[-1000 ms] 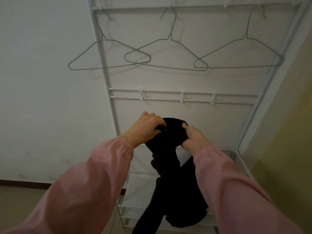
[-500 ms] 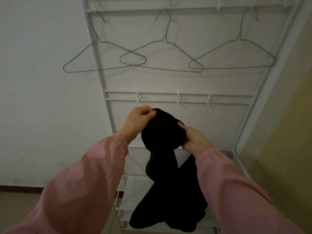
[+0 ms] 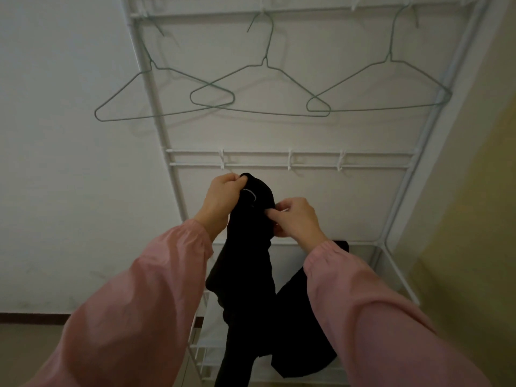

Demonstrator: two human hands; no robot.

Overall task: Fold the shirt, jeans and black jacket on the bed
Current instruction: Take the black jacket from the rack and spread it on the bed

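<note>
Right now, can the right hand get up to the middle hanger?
Probably yes: nothing hangs between the right hand and the middle hanger above it. But it pinches the black jacket, which would come along.

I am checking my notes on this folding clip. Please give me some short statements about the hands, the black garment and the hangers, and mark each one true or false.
1. The left hand and the right hand both grip the black jacket. True.
2. The black jacket lies flat on a bed. False: it hangs down from the hands in front of the white rack, and no bed is in view.
3. Three wire hangers hang from the top of the white rack. True.
4. One of the wire hangers carries a shirt. False: all three are bare.
</note>
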